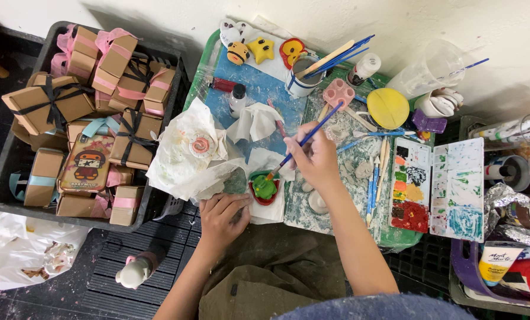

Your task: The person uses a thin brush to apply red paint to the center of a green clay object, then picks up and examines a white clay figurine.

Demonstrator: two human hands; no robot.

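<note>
Your right hand (313,159) grips a blue paintbrush (305,141) in closed fingers, its tip on the green-and-red figurine (264,188), while your left hand (220,214) curls beside it.

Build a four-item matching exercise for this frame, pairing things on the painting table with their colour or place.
Things
1. paintbrush
2. star figure
3. paint palette
4. cardboard boxes

Descriptions
A. yellow, at the far edge of the table
B. tied with ribbons, in the black crate on the left
C. blue handle, held in the right hand
D. open, right of the work mat

Pairs: 1-C, 2-A, 3-D, 4-B
</note>
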